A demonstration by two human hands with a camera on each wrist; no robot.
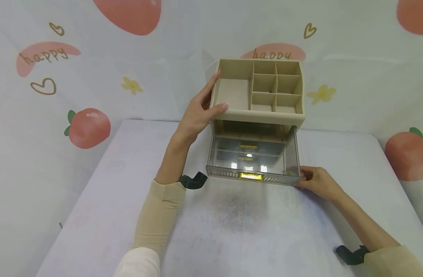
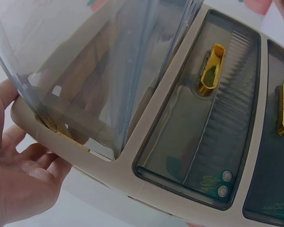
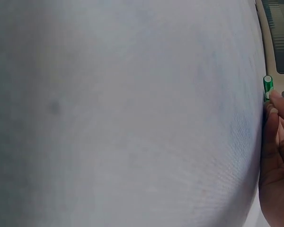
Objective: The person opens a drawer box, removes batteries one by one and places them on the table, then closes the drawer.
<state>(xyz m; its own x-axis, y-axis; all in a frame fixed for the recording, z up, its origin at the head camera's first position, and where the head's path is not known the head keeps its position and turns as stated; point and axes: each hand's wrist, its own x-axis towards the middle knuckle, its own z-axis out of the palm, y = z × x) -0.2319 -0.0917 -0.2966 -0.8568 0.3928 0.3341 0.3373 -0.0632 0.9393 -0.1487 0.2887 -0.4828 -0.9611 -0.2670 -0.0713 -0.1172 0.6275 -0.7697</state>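
A beige organizer [image 1: 259,116] stands at the back of the table, its top drawer [image 1: 280,179] pulled out. At its upper left, my left hand [image 1: 197,111] grips the side, thumb over the front rim. The left wrist view has that hand [image 2: 26,184] around the beige edge [image 2: 104,172], beside the clear drawer. By the drawer's front right corner is my right hand [image 1: 320,182]. In the right wrist view, the right hand's [image 3: 279,156] thumb and finger pinch a small green cylinder [image 3: 268,85] with a pale end; whether there is more than one, I cannot tell.
Several open compartments [image 1: 264,82] form the organizer's top. Lower drawers with gold handles [image 2: 212,68] are closed in the left wrist view. A white cloth-like surface [image 1: 239,238] covers the table, and a patterned backdrop [image 1: 176,77] hangs behind. Dark curved pieces [image 1: 194,181] are at both wrists.
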